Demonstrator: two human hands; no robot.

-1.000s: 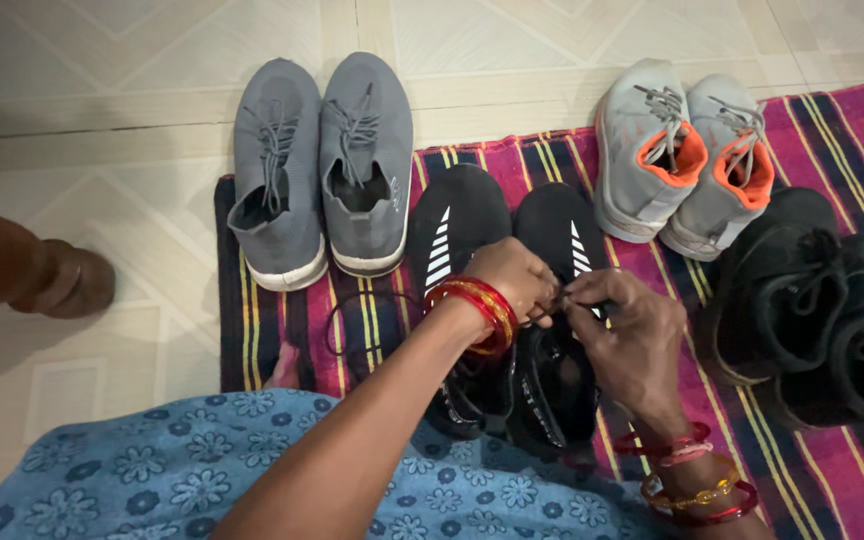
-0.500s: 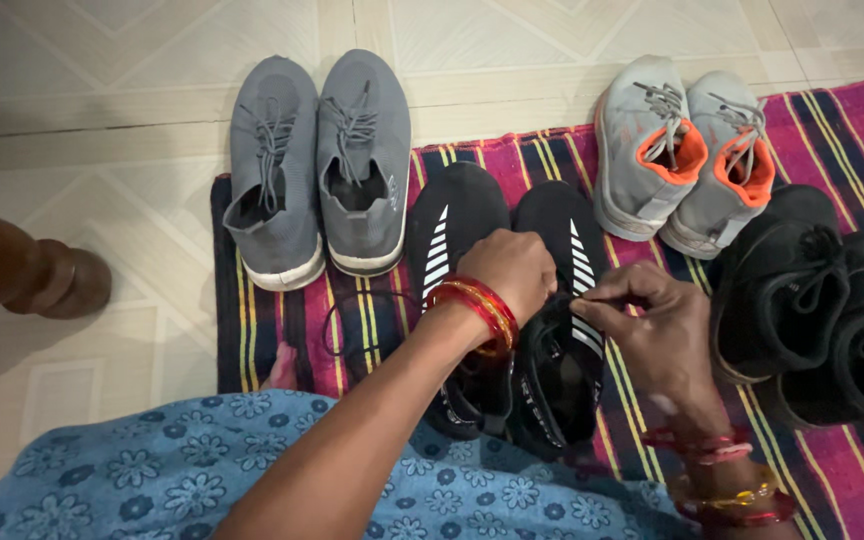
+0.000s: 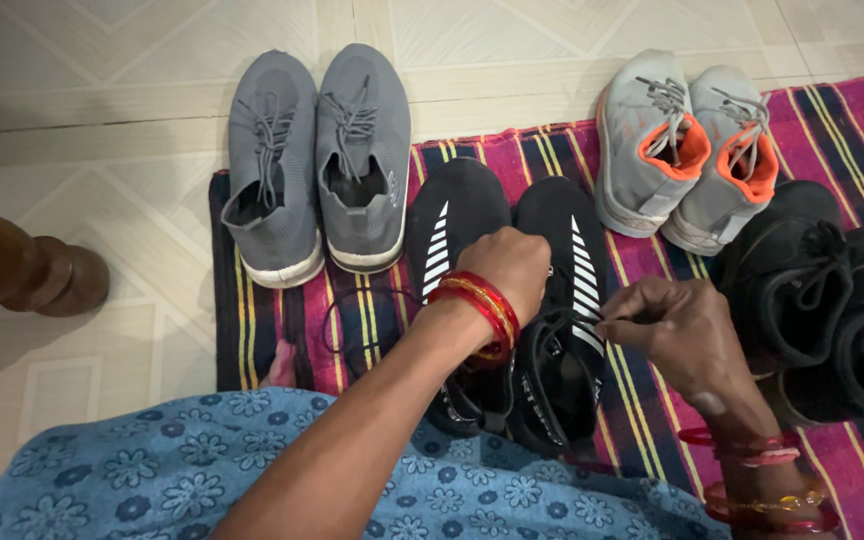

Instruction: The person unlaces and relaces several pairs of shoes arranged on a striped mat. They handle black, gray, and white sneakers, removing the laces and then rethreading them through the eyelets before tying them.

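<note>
The black lace [image 3: 564, 318] — thin, limp, probably light — runs across the right black shoe [image 3: 560, 330] on the striped mat [image 3: 642, 390]. Right hand [image 3: 677, 335] pinches its end; left hand [image 3: 518, 270] is closed at the eyelets.

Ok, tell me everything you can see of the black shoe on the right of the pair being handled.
The black shoe is a knit-looking slip-style sneaker with white slanted stripes on its side. It lies on the striped mat, toe pointing away, pressed against its twin. Its opening gapes and a thin black lace crosses it. The left hand rests on its upper; the right hand pinches the lace at its right edge.
</note>
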